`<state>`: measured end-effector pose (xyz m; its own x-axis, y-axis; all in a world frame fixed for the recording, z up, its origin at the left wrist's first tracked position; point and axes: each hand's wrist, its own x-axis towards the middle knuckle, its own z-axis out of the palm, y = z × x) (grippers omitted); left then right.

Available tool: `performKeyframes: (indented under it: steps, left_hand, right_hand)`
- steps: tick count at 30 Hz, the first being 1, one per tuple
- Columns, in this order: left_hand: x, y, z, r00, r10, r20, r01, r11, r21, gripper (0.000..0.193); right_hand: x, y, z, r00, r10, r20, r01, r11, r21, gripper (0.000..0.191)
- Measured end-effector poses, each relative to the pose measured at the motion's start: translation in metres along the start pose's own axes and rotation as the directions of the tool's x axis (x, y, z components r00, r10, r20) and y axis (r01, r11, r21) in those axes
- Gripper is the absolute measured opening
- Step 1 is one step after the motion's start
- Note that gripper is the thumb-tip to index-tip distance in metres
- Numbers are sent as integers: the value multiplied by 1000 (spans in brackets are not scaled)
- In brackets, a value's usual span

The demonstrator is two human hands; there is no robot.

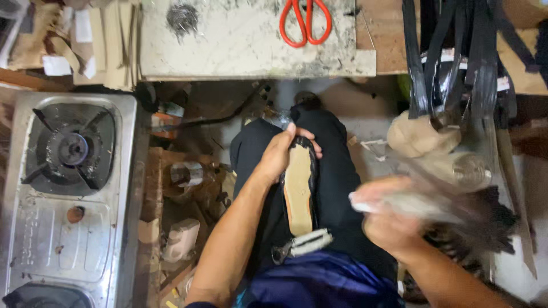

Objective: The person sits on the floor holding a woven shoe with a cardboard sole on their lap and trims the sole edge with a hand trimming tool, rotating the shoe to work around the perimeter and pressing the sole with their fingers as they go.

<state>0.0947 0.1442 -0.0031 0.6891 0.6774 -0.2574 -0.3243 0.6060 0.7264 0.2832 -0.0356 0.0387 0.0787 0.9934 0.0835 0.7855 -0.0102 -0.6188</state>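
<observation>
At centre frame the left hand [281,153] clamps one shoe sole [298,191] lying on the lap. The right hand [394,219], lower right, is motion-blurred; its grip and the pale thing it carries cannot be made out. One red scissors [305,21] lies on the table [240,45] at top, handles cut off.

A shoe [299,191] is laid sole-up along the lap, its tan insole-shaped bottom edged in black, with a pale strap at the near end. A blurred pale object [399,204], possibly a brush, is held just beside it.
</observation>
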Motion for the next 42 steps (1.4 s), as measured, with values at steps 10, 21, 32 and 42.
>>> performKeyframes:
  steps: [10, 21, 32, 42]
  left_hand:
    - [6, -1, 1, 999, 27, 30, -27, 1000, -15, 61]
    - [0, 5, 4, 999, -10, -32, 10, 1000, 5, 65]
    - [-16, 31, 20, 1000, 20, -7, -21, 999, -36, 65]
    - [-32, 54, 24, 978, 189, 83, -194, 979, 63, 41]
  right_hand:
    - [42, -63, -79, 974, -177, -145, 218, 535, 816, 21]
    - [16, -34, -57, 976, -170, -136, 210, 578, 789, 28]
    - [97, -22, -56, 985, 166, 42, -155, 968, -199, 67]
    - [222, -76, -99, 979, -147, -143, 45, 833, -552, 50]
